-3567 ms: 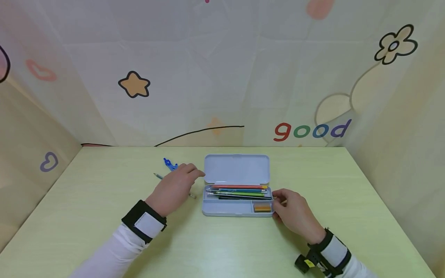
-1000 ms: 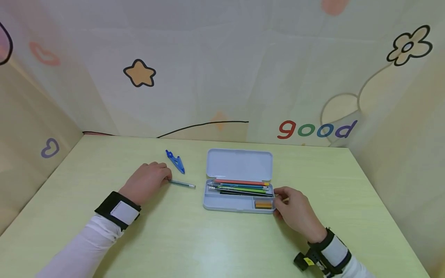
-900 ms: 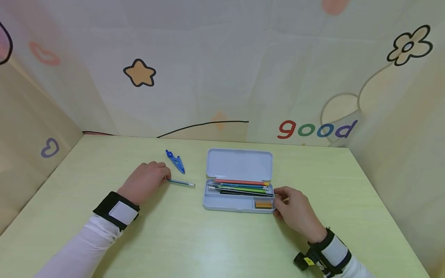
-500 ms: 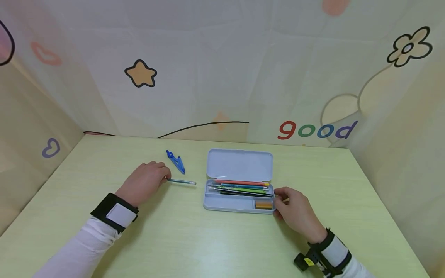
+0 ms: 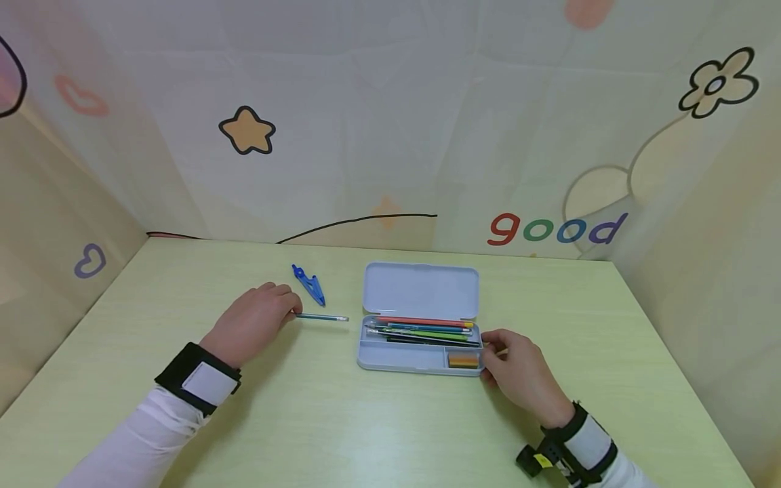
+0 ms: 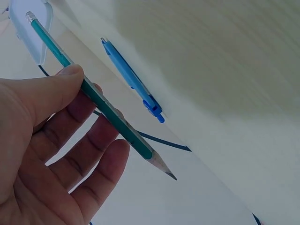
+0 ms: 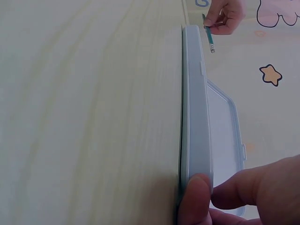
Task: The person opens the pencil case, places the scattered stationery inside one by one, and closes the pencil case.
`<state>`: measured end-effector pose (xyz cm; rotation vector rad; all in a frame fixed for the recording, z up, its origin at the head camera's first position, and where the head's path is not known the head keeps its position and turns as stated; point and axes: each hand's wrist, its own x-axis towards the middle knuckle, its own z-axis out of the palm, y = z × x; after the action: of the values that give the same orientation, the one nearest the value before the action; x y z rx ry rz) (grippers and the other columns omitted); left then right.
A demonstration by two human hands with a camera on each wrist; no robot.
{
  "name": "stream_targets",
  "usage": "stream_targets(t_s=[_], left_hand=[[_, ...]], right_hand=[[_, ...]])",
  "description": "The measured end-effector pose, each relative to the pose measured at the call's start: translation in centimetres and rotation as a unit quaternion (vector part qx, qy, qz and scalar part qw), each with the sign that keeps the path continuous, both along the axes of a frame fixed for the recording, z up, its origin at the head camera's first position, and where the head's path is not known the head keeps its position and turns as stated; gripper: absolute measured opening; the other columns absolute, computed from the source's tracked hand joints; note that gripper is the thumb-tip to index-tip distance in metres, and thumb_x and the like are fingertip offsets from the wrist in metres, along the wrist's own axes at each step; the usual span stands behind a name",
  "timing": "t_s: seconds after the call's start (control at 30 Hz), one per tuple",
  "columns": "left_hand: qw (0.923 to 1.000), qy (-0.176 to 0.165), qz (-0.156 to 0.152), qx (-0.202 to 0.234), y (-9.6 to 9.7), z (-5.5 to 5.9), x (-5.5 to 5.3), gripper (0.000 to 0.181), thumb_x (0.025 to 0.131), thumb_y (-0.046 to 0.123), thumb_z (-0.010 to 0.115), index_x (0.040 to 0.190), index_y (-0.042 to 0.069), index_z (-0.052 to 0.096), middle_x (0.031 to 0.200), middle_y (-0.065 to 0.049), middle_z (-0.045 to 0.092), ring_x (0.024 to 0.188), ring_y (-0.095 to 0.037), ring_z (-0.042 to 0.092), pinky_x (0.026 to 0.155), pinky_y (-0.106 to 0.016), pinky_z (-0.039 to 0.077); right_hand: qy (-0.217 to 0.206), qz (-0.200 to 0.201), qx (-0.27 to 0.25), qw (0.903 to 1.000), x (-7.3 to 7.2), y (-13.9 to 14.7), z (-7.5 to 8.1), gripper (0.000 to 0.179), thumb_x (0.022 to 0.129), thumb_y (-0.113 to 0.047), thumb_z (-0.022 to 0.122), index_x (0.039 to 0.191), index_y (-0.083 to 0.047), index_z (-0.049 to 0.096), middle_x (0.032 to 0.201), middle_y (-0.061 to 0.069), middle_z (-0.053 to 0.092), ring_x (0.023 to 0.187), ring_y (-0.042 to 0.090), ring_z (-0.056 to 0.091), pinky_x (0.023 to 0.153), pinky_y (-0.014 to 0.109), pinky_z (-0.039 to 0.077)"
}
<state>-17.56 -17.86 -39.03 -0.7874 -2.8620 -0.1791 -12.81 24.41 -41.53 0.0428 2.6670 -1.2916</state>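
Note:
A green pencil (image 6: 112, 115) with a white eraser end is pinched between the thumb and fingers of my left hand (image 5: 255, 324), above the left part of the table. Its sharpened tip shows in the left wrist view; the eraser end points right, toward the pencil case (image 5: 396, 358). That pale blue case lies with its lid (image 5: 421, 291) folded back. Several pencils (image 5: 427, 329) lie in its long compartment, and a brown-orange block (image 5: 463, 360) sits in the small one. My right hand (image 5: 525, 376) grips the case's right end between thumb and fingers.
A blue drawing compass (image 5: 309, 285) lies on the table (image 5: 390, 434) just behind my left hand. A printed cloth (image 5: 342, 122) hangs behind the table and at both sides.
My left hand has moved left from beside the case's lid and taken up the green pencil, which has since swung nearly level. My right hand stays at the case.

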Motion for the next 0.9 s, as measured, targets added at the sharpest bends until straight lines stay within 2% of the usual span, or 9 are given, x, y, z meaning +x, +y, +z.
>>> stream_targets(t_s=[0.47,0.7,0.9], left_hand=[[0.9993,0.03,-0.022,0.007,1.3,0.7,0.5,0.015,0.089,0.002,0.085,0.1,0.009,0.078,0.097,-0.003,0.073,0.09,-0.024,0.065,0.082,-0.039,0.058],[0.9997,0.022,-0.013,0.001,2.4,1.3,0.9,0.017,0.089,0.004,0.085,0.104,0.009,0.079,0.103,-0.004,0.075,0.093,-0.024,0.065,0.086,-0.039,0.059],[0.9995,0.024,-0.017,0.0,3.0,1.8,1.0,0.018,0.09,0.004,0.085,0.106,0.008,0.078,0.105,-0.006,0.075,0.098,-0.025,0.066,0.089,-0.039,0.059]], right_hand=[[-0.004,-0.004,-0.004,1.0,0.0,0.0,0.0,0.034,0.104,-0.008,0.058,0.135,0.006,0.062,0.105,0.014,0.066,0.074,0.019,0.064,0.061,0.026,0.055],[-0.006,-0.006,-0.001,1.0,0.0,0.0,0.0,0.034,0.104,-0.008,0.058,0.135,0.006,0.062,0.105,0.015,0.065,0.074,0.019,0.065,0.062,0.026,0.056],[-0.006,-0.006,0.001,1.0,-0.1,0.0,0.0,0.034,0.103,-0.008,0.057,0.135,0.005,0.062,0.105,0.014,0.066,0.075,0.02,0.065,0.062,0.026,0.056]])
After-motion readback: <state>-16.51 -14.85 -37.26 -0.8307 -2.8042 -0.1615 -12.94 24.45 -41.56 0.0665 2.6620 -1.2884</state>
